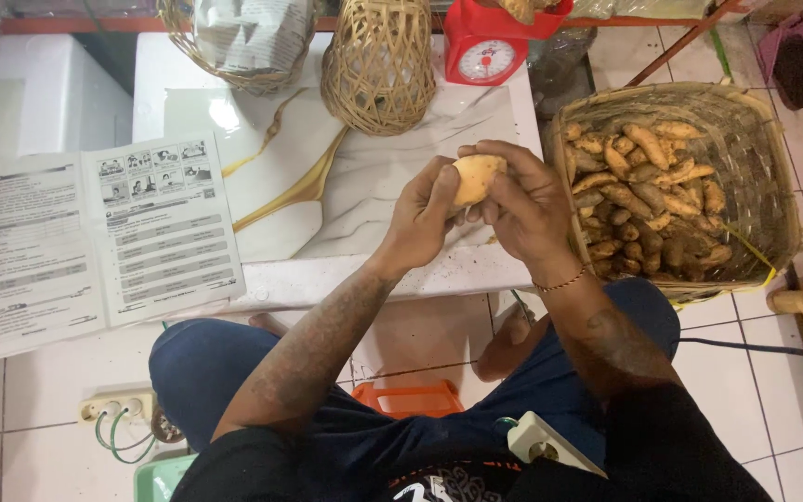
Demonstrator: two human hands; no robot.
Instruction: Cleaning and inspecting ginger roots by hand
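Gripping a pale yellow root (pixel 476 177) between them above the bench (pixel 374 186), the left hand (pixel 420 218) and right hand (pixel 527 200) close around it equally near, its long axis tilting up-right, the root basket (pixel 764 158) lying rightward.

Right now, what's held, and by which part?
Both hands hold one pale yellow-orange root: left hand grips its left side, right hand wraps fingers over its top and right side.
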